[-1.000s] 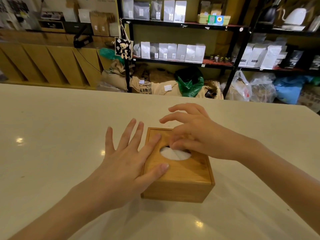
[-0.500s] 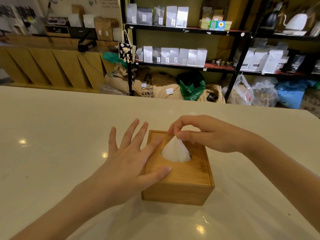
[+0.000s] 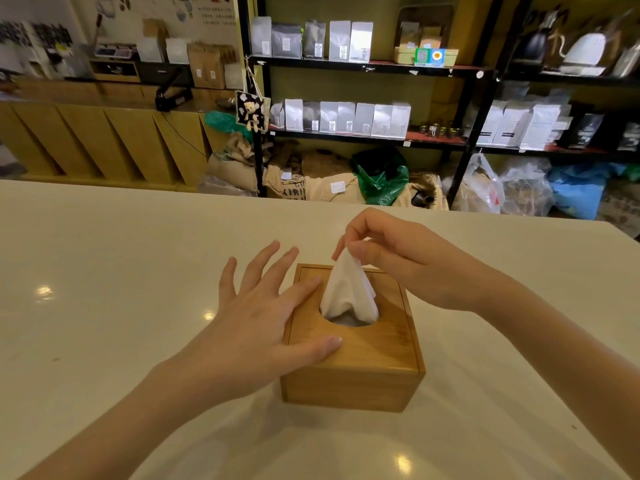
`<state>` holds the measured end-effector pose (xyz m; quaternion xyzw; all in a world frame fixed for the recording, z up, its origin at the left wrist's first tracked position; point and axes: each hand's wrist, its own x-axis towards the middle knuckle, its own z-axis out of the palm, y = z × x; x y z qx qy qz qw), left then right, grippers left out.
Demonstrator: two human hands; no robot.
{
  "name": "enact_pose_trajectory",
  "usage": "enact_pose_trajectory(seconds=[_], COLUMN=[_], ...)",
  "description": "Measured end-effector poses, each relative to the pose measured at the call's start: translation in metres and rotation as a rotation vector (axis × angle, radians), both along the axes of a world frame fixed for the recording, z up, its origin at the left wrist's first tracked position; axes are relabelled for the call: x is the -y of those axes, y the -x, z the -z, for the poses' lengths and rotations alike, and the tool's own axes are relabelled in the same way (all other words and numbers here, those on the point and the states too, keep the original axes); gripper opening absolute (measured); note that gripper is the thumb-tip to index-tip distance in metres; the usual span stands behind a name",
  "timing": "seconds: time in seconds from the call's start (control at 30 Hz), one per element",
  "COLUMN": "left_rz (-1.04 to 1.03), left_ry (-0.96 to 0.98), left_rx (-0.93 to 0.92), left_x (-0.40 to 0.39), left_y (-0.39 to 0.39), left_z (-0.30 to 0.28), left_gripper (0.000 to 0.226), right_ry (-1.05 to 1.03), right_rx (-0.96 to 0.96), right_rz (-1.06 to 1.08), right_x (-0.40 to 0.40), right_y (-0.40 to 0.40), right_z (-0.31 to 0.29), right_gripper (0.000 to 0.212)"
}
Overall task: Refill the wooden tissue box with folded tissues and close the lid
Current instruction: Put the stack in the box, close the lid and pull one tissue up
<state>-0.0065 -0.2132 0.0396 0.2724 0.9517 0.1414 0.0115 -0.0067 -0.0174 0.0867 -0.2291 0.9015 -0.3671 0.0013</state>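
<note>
A square wooden tissue box stands on the pale table, its lid closed with an oval hole in the top. A white tissue rises out of the hole in a cone. My right hand hovers over the box's far side and pinches the tissue's tip between thumb and fingers. My left hand lies flat with spread fingers on the lid's left part, thumb and forefinger resting on the wood.
The table's far edge runs across the view behind the box. Beyond it stand black shelves with silver and white bags, sacks and plastic bags on the floor, and a wooden counter at the left.
My right hand has pinched the tissue inside the hole and drawn it upward, so it now stands tall above the lid. The left hand has stayed pressed on the lid.
</note>
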Motion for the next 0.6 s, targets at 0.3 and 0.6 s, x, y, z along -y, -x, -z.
enact_pose_trajectory(seconds=[0.3,0.6], left_rz=[0.136,0.106], left_ry=[-0.209,-0.593], left_rx=[0.283,0.400], left_x=[-0.008,-0.009], left_y=[0.020,0.027], left_z=[-0.012,-0.014], left_gripper=[0.062,0.016], right_ry=[0.035,0.033], right_rx=[-0.041,0.144], right_rz=[-0.041,0.123], right_x=[-0.005,-0.029], right_y=[-0.016,-0.015], right_z=[-0.007,0.010], right_gripper=[0.011,0.059])
